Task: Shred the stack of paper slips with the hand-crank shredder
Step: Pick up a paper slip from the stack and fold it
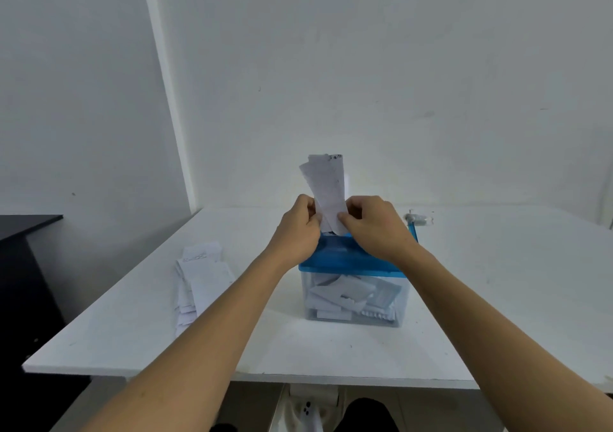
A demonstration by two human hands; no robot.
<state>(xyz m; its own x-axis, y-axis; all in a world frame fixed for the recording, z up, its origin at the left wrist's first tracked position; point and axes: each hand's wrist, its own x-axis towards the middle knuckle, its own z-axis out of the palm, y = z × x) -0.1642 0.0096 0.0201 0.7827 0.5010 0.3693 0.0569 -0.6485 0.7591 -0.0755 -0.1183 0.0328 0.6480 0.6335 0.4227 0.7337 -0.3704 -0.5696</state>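
The hand-crank shredder [345, 260] has a blue lid on a clear bin and stands mid-table. Its blue crank with a white knob [417, 222] sticks up at the right side. A few white paper slips [326, 187] stand upright over the lid's slot. My left hand [300, 224] pinches their left edge and my right hand [371, 224] pinches their right edge. The slips' lower ends are hidden behind my fingers. A loose stack of paper slips [202, 279] lies on the table to the left of the shredder.
The clear bin [355, 299] holds several cut paper pieces. The white table [497, 315] ends at a wall behind; its front edge is close to me. A black cabinet [23, 265] stands to the left of the table.
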